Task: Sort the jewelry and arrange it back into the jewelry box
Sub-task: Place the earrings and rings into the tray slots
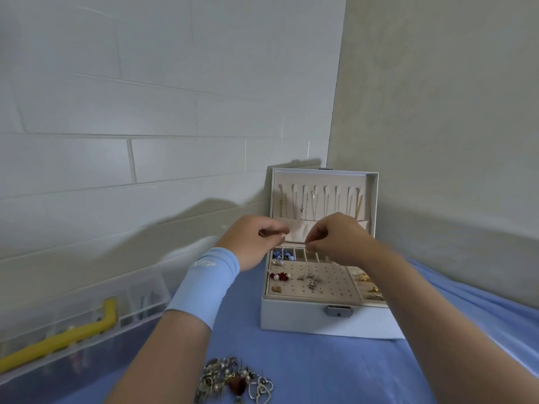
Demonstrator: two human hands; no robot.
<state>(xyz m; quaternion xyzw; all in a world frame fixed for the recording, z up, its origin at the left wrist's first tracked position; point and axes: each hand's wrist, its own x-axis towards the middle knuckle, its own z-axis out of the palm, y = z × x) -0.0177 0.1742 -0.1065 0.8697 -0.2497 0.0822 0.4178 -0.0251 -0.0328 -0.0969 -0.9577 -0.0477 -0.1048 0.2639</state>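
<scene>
Unsorted jewelry pile (233,380) nearest in head view, on blue cloth (320,374), well short of jewelry box (306,319); box open, lid (374,199) upright at back, latch facing camera, front edge left-right; left hand (253,243) pinching small gold piece (282,235) above back compartments; right hand (338,240) fingertips pressed together, contents unreadable; piece's axis too small to tell; likely mid-placement; next needs a free slot, steady lowering.

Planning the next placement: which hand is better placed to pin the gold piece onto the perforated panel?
Left. The left hand pinches the gold piece over the jewelry box, close to the perforated panel; the right hand has pinched fingers, contents unclear.
</scene>
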